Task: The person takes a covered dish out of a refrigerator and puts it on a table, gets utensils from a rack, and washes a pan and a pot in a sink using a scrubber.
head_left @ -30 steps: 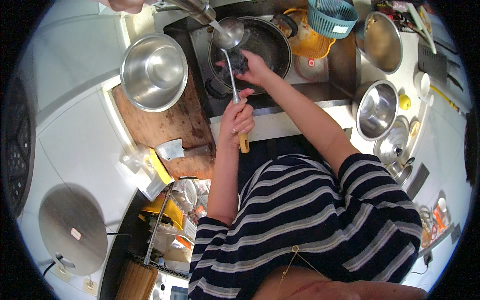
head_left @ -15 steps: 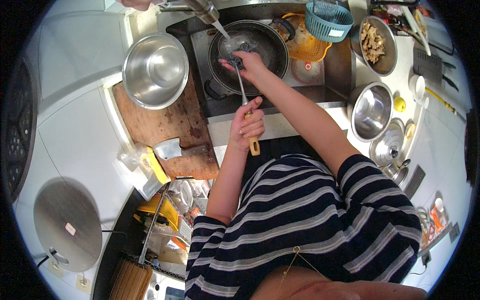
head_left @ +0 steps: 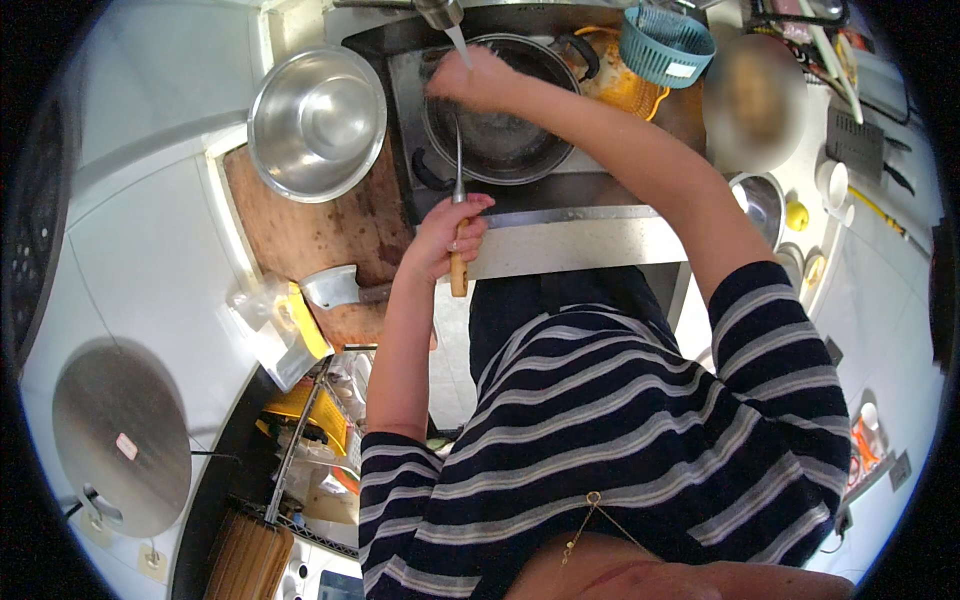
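My left hand [head_left: 447, 238] is wrapped round the wooden handle of a long metal kitchen utensil [head_left: 459, 268], whose shaft points away over a black two-handled pan [head_left: 510, 155]. At the utensil's far end, my right hand [head_left: 478, 82] is closed and blurred, pressed over the head and hiding it. The dark steel wool scrubber that it held a moment ago is covered by the fingers. Water from the tap [head_left: 440, 14] runs down onto this hand. Beneath both, the pan sits in the dark sink [head_left: 402, 130].
Left of the sink, a large steel bowl [head_left: 300, 150] overlaps the wooden chopping board [head_left: 285, 235], where a cleaver [head_left: 332, 287] lies. A blue-green basket [head_left: 665, 50] and an orange basket [head_left: 642, 100] stand at the sink's far right. Further right is a steel basin [head_left: 765, 205] beside a yellow-green fruit [head_left: 797, 216].
My left hand and the utensil have shifted left, the shaft now nearly upright in view. My right hand has turned over and moved up the picture, covering the utensil's head and the scrubber.
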The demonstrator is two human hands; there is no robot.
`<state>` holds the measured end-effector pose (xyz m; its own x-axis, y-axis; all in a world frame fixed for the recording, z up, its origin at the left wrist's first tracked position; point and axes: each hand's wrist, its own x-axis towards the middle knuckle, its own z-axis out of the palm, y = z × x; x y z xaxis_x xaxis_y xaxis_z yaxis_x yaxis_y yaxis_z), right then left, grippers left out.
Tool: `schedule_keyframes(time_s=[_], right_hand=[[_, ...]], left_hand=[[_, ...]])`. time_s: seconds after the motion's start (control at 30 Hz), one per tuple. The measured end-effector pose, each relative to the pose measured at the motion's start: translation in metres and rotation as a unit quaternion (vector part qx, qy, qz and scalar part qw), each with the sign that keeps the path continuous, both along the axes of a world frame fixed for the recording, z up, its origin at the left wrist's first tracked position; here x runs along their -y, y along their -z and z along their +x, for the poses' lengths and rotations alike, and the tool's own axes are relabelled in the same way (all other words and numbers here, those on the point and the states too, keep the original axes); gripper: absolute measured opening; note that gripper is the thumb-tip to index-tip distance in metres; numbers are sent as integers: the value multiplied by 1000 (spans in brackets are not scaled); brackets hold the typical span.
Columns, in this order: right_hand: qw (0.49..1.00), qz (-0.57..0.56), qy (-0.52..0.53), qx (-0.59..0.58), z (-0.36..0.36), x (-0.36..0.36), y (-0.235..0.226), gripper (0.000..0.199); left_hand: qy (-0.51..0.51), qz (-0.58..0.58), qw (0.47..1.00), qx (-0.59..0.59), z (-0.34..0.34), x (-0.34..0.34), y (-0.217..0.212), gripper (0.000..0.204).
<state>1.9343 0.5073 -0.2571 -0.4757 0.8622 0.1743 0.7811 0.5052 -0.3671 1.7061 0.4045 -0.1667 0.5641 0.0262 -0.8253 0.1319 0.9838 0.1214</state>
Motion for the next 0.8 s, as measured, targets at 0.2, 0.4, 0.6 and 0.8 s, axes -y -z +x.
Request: schedule_keyframes(time_s=[0.2, 0.4, 0.6, 0.8], right_hand=[[966, -161, 195, -49, 21, 13, 23, 35], [752, -391, 451, -279, 56, 88, 60, 50], [521, -396, 494, -573, 45, 151, 30, 52], [632, -377, 472, -486, 55, 173, 26, 45]], left_hand=[[10, 101, 994, -36, 2, -14, 2, 9], [126, 308, 934, -133, 23, -13, -1, 20], [184, 474, 843, -176, 37, -35, 3, 26], [247, 566, 769, -167, 29, -29, 6, 24]])
